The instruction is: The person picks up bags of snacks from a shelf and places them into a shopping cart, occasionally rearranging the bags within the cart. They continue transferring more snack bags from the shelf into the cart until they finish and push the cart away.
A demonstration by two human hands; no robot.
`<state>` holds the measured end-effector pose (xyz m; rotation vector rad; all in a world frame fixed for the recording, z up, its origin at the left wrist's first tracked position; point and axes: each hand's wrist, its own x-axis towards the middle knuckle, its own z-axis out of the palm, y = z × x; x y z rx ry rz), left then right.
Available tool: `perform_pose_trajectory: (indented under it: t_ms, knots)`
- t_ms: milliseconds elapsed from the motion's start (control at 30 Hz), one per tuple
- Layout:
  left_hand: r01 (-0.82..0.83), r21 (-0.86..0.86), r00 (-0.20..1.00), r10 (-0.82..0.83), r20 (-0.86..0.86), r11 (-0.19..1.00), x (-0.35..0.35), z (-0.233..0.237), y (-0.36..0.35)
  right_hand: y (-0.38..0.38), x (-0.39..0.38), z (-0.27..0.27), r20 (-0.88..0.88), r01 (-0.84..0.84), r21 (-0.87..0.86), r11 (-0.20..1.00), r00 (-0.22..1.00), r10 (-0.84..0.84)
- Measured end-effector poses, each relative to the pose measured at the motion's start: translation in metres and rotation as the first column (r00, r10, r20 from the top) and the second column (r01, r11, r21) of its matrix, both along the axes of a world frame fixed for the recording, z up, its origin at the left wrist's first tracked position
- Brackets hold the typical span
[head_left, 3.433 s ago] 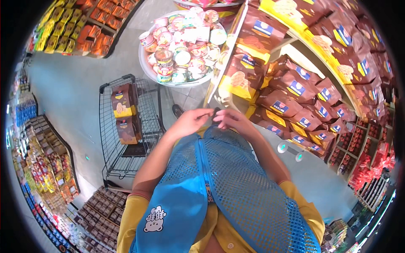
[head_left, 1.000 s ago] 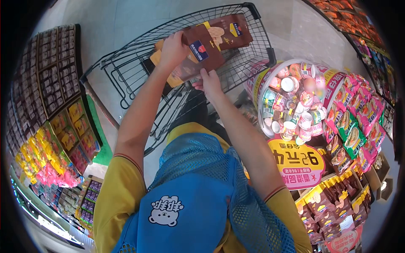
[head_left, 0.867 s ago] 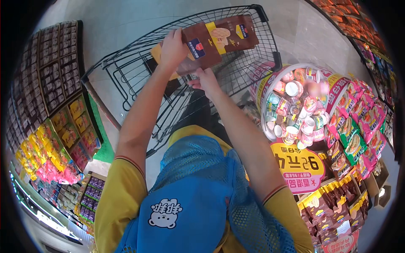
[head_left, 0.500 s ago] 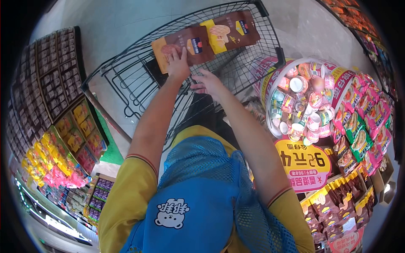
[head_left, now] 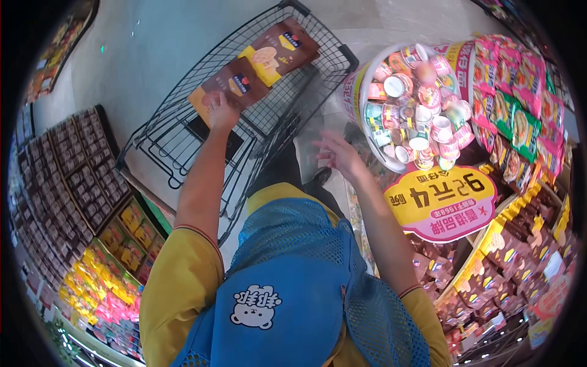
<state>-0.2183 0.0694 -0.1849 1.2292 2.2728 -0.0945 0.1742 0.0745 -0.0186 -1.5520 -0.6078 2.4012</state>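
A: Pouch position?
B: Orange-ended pouch (head_left: pixel 235 82) lies in the shopping cart (head_left: pixel 348 56), its edge against the yellow-banded pouch (head_left: pixel 279 52).
A: Grip states?
B: My left hand (head_left: pixel 222 114) rests fingers on the orange end; whether that grip is closed, I cannot tell. My right hand (head_left: pixel 339 154) is wide, fingers spread, near the cart.
A: Farther out?
B: I log a tub (head_left: pixel 365 113) of cups, right of the cart.

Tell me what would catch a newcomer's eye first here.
Probably the heaped white tub of colorful cups, right of the cart, with a big yellow-and-pink price sign below it. Next, two brown packages lying in the cart, the left hand on the nearer one.
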Motion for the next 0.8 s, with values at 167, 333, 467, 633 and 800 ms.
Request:
perform_pose_trajectory:
  t_ms: [167, 333, 467, 633, 800]
  knots:
    - [0.242, 0.141, 0.963, -0.219, -0.156, 0.96, 0.044, 0.036, -0.03, -0.064, 0.056, 0.025, 0.028, 0.068, 0.039, 0.997, 0.997, -0.069]
    - [0.388, 0.413, 0.901, -0.433, 0.016, 0.824, 0.149, 0.101, -0.061, -0.151, 0.11, 0.054, 0.026, 0.056, 0.146, 0.988, 0.998, -0.06]
    - [0.475, 0.578, 0.759, -0.641, 0.112, 0.663, 0.285, 0.18, -0.108, -0.248, 0.175, 0.058, 0.007, 0.138, 0.251, 0.958, 0.989, -0.145]
    - [0.647, 0.497, 0.466, -0.816, 0.341, 0.578, 0.459, 0.29, -0.213, -0.392, 0.257, 0.052, 0.306, -0.084, 0.61, 0.788, 0.942, -0.137]
    - [0.789, 0.562, -0.048, -0.886, 0.461, 0.25, 0.566, 0.298, -0.318, -0.52, 0.309, 0.054, 0.337, 0.195, 0.503, 0.842, 0.853, -0.399]
